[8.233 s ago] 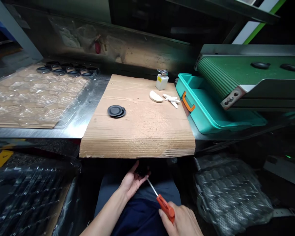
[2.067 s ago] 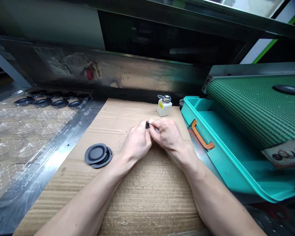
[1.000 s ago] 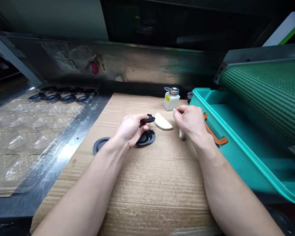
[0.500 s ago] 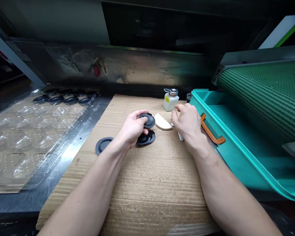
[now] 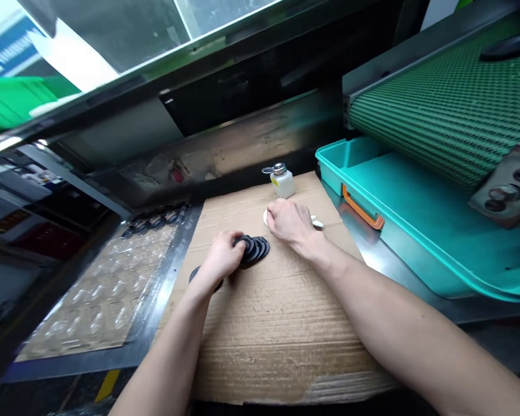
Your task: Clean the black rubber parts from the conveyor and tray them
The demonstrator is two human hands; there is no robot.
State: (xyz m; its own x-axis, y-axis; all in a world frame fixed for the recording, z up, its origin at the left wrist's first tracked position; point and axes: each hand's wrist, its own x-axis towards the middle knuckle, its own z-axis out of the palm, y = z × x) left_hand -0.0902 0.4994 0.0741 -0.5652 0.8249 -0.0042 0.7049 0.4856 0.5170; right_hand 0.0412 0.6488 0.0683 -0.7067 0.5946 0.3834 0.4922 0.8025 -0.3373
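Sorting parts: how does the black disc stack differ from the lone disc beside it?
The black disc stack overlaps several fanned discs; the lone disc is single. The left hand touches the stack, while the lone disc shows only partly past that wrist. Both are dark, round, on the cardboard sheet.

The left hand (image 5: 223,255) no longer lifts a disc clear: it has come down onto the stack of black rubber discs (image 5: 256,248), which now fans out in more layers. The lone disc (image 5: 194,274) on the left, apart from that hand before, now lies partly hidden beneath it. The right hand (image 5: 288,223) has shifted left, over the white pad (image 5: 265,218), hiding most of it. The whole view has tilted.
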